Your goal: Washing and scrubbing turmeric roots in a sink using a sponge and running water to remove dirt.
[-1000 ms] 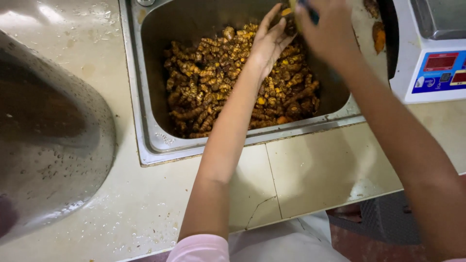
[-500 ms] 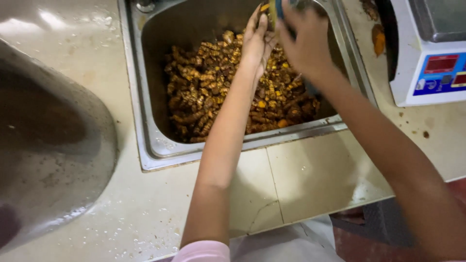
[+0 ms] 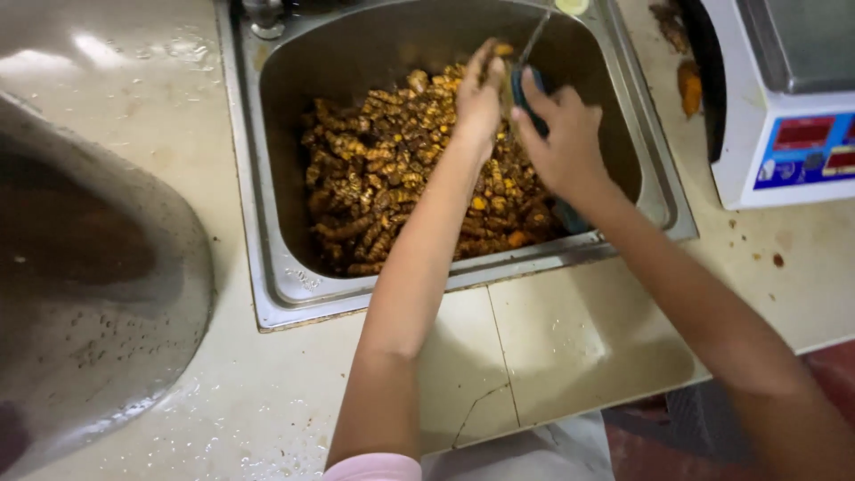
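Note:
A steel sink (image 3: pixel 267 223) holds a heap of brown and orange root pieces (image 3: pixel 383 169). Both my hands reach over the heap's far right side. My left hand (image 3: pixel 479 93) pinches a small orange piece at its fingertips. My right hand (image 3: pixel 561 138) is closed round a dark blue tool, a knife or peeler, whose thin blade (image 3: pixel 533 40) sticks up toward the sink's back wall. The two hands are close together, almost touching.
A white electronic scale (image 3: pixel 784 98) stands on the counter to the right, with orange scraps (image 3: pixel 688 85) beside it. A large steel basin (image 3: pixel 89 276) fills the left. The wet tiled counter (image 3: pixel 534 347) runs along the front; a tap base (image 3: pixel 263 13) sits at the sink's back left.
The view has shifted, so the sink sits lower and more central. My hands stay together over the heap; the left one now pinches an orange piece beside the blade.

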